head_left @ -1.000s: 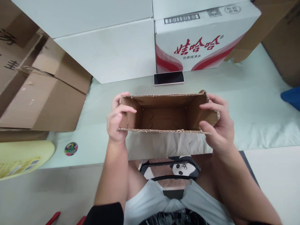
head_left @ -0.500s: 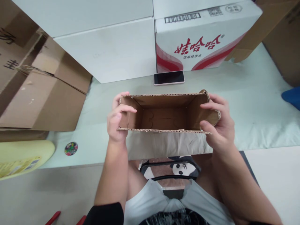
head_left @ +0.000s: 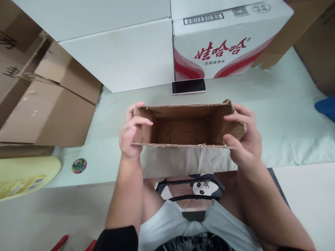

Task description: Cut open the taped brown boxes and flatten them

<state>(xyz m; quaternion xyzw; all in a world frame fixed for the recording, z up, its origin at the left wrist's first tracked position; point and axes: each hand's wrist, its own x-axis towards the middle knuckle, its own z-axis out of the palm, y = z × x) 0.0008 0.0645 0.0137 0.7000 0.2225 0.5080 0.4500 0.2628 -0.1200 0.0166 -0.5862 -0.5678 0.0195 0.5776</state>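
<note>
Between my two hands is a narrow brown cardboard box (head_left: 183, 130), its open top facing me and its inside bare down to the bottom panel. My left hand (head_left: 131, 130) grips the left end, with one finger reaching over the rim into the box. At the right end, my right hand (head_left: 246, 134) clasps the wall, thumb and a finger lying on the inner side. A short flap sticks outward there by the palm. The outer faces of the box are mostly hidden.
A phone (head_left: 188, 86) lies behind the box, before white cartons (head_left: 146, 59) and a red-and-white carton (head_left: 222, 55). Brown cartons (head_left: 68, 118) stand left. Nearer are a yellow bottle (head_left: 28, 176) and a round sticker (head_left: 79, 166). Something blue (head_left: 326, 108) is at the right edge.
</note>
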